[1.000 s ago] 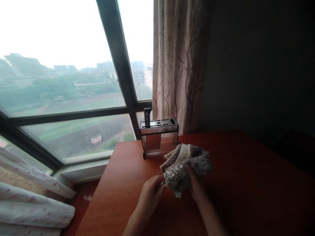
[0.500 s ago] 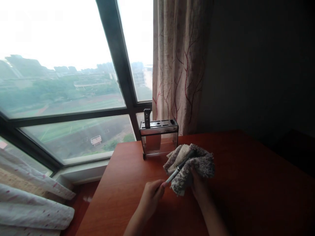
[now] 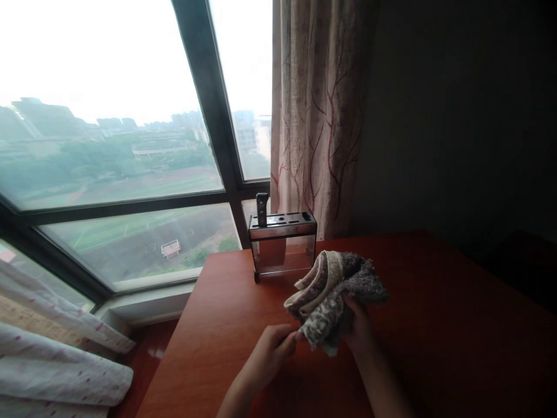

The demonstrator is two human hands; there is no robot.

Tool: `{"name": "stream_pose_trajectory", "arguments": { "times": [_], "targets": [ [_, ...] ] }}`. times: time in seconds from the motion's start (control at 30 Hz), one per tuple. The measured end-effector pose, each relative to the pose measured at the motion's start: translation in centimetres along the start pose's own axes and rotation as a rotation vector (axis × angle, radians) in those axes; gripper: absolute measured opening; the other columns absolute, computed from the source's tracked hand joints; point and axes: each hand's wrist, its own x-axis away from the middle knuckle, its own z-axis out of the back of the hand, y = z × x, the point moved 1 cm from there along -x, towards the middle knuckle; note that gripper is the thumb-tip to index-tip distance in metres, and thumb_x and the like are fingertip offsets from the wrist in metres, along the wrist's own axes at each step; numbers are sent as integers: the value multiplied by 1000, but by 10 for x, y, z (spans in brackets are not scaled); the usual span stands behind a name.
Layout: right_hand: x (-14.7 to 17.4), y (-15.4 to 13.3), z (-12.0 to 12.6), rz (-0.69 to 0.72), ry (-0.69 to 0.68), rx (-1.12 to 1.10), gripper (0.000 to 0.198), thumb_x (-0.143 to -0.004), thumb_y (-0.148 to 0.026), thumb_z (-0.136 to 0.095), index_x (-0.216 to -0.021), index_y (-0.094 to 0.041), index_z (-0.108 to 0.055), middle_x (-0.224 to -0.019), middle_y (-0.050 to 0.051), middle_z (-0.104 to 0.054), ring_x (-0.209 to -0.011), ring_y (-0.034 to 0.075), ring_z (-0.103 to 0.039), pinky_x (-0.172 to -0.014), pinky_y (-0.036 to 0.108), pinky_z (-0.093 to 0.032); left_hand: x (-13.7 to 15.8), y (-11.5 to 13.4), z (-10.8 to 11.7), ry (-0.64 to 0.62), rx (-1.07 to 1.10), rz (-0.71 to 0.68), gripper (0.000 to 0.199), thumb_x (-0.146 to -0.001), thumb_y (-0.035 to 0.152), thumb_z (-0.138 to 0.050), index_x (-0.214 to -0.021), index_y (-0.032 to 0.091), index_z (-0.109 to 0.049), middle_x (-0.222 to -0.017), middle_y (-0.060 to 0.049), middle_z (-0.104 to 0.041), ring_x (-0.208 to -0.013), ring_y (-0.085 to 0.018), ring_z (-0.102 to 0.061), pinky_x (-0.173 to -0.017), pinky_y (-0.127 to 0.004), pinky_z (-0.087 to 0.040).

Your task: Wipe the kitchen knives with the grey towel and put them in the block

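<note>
A fluffy grey and beige towel [image 3: 333, 296] is bunched up above the table, folded over on its left side. My right hand [image 3: 361, 328] grips it from the right and below, thumb on top. At the towel's lower left corner, my left hand [image 3: 278, 348] is closed in a pinch. The slim utensil with a pale handle and metal collar, seen in that hand a moment before, is now covered by the towel. Behind the towel stands a clear-sided knife block [image 3: 282, 244] with a black top, and one dark handle [image 3: 261, 209] sticks up from its left slot.
The reddish wooden table [image 3: 209, 307] has its left edge beside the window sill [image 3: 148, 305]. A patterned curtain [image 3: 322, 116] hangs behind the knife block, and another curtain [image 3: 65, 371] bulges at lower left. The right side is dark.
The towel has been folded over the slim utensil, hiding it. My left hand has moved slightly right, up to the towel's edge. My right hand has shifted slightly right with the towel.
</note>
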Motion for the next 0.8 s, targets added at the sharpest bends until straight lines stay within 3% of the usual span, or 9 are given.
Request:
{"name": "stream_pose_trajectory", "arguments": {
  "times": [0.1, 0.2, 0.3, 0.4, 0.5, 0.63, 0.7, 0.8],
  "targets": [
    [4, -9, -19, 26, 102, 45, 48, -57, -36, -84, -99, -22, -68, -93, 1, -74, -91, 25, -68, -79, 36, -55, -3, -2, 3, 212, -254, -156, 39, -91, 43, -50, -72, 14, -66, -58, 0, -51, -54, -11, -44, -52, -23, -34],
    [10, -15, -35, 131, 190, 134, 54, -59, -36, -84, -107, -21, -66, -107, 2, -72, -100, 25, -66, -84, 35, -53, -1, -8, 5, 494, -531, -311, 26, -90, 34, -54, -92, 17, -73, -76, -6, -66, -67, -17, -59, -62, -26, -42],
    [16, -16, -46, 155, 276, 148, 57, -62, -38, -81, -113, -21, -64, -117, 4, -69, -106, 26, -64, -86, 35, -53, 3, -12, 5, 597, -712, -402, 23, -90, 29, -55, -104, 21, -72, -83, -8, -70, -73, -20, -63, -67, -27, -44],
    [18, -17, -52, 157, 311, 121, 58, -64, -39, -79, -117, -20, -63, -117, 5, -69, -104, 26, -65, -81, 33, -55, 5, -10, 4, 536, -710, -397, 24, -91, 29, -53, -106, 21, -70, -85, -8, -71, -72, -20, -64, -66, -27, -44],
    [15, -21, -53, 164, 272, 90, 60, -63, -38, -79, -117, -19, -63, -106, 4, -73, -98, 26, -67, -76, 33, -56, 2, -2, 1, 403, -508, -327, 25, -94, 33, -48, -98, 20, -69, -85, -7, -70, -73, -18, -63, -67, -25, -44],
    [5, -25, -47, 82, 119, 39, 50, -59, -37, -80, -105, -20, -67, -91, 2, -75, -87, 25, -69, -73, 34, -56, -4, 1, -5, 230, -84, -184, 39, -91, 47, -50, -73, 15, -63, -60, 1, -50, -57, -11, -44, -54, -23, -34],
    [-1, -26, -40, 12, 56, 17, 42, -55, -39, -81, -91, -21, -69, -83, 1, -75, -82, 26, -69, -72, 37, -56, -4, -2, -10, 108, 196, -58, 43, -85, 54, -56, -69, 15, -57, -55, 6, -36, -50, -8, -30, -47, -22, -24],
    [-6, -26, -32, -23, -39, 38, 39, -52, -51, -80, -76, -22, -69, -72, 2, -74, -79, 29, -69, -75, 42, -56, 0, -5, -16, -88, 570, 147, 42, -79, 55, -64, -68, 17, -51, -53, 9, -32, -45, -5, -20, -42, -21, -13]
  ]
}}
